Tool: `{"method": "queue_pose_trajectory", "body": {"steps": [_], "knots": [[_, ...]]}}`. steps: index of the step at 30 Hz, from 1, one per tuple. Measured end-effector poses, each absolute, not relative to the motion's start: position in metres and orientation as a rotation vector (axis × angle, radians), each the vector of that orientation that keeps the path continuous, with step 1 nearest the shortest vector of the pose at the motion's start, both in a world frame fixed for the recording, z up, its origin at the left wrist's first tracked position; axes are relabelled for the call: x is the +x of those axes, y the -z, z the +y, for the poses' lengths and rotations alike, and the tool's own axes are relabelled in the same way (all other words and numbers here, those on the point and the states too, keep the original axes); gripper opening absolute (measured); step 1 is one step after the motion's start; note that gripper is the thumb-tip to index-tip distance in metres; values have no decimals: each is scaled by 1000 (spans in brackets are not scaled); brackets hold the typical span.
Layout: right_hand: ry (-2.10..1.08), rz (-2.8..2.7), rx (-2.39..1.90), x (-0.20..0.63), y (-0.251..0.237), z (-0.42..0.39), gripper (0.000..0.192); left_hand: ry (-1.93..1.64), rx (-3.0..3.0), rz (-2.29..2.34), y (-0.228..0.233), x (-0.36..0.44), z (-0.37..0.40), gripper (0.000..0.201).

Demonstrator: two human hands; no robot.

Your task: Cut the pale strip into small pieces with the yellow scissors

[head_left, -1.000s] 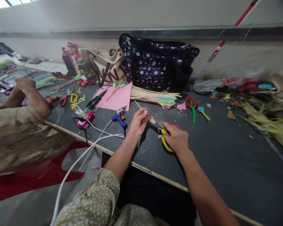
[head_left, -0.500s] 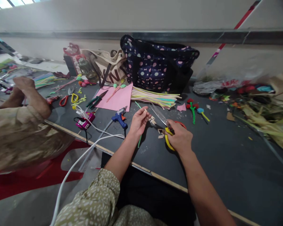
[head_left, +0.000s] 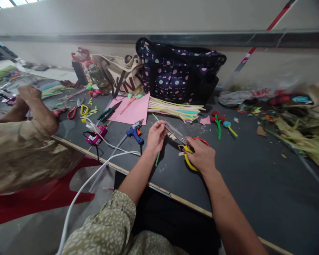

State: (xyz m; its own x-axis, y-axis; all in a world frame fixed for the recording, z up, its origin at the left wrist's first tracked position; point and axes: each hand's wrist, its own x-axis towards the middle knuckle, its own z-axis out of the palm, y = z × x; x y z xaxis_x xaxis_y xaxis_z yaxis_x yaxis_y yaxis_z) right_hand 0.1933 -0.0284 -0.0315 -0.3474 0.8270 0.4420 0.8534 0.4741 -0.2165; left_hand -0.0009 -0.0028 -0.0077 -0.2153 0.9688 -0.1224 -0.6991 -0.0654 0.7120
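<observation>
My right hand (head_left: 202, 152) is wrapped round the scissors (head_left: 177, 132), which have one yellow and one red handle loop. Their blades point left, with the tips at the fingertips of my left hand (head_left: 156, 136). Those fingers are closed in a pinch on a small pale piece (head_left: 163, 124), mostly covered. A green pipe cleaner (head_left: 157, 160) runs behind my left hand; I cannot tell if the hand holds it or it lies on the table. Short pale cut pieces (head_left: 171, 136) lie beneath the blades.
A blue glue gun (head_left: 135, 134) and its white cord lie left of my hands. Behind are pink paper (head_left: 140, 115), a bundle of pipe cleaners (head_left: 175, 109) and a dotted bag (head_left: 172, 71). Pipe-cleaner flowers (head_left: 217, 124) lie right. Another person's forearm (head_left: 44, 109) rests at left.
The scissors have moved left, bringing their blades from beside my left fingertips up against them. The blades look closer together. My left hand has barely shifted.
</observation>
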Motion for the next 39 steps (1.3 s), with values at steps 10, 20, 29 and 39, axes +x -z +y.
{"method": "queue_pose_trajectory", "body": {"steps": [10,20,29,39], "knots": [[-126,-1921,-1504,203,39,-20,39,-1703,580,1049,15,-10,1,20],[-139,-1754,-1589,216,36,-14,40,-881,1806,1941,20,-44,4,1],[-156,-1755,-1575,215,35,-14,38,-622,2097,2033,25,-30,0,7],[-153,-1748,-1605,218,33,-13,41,-895,1920,1913,19,-32,3,8]]}}
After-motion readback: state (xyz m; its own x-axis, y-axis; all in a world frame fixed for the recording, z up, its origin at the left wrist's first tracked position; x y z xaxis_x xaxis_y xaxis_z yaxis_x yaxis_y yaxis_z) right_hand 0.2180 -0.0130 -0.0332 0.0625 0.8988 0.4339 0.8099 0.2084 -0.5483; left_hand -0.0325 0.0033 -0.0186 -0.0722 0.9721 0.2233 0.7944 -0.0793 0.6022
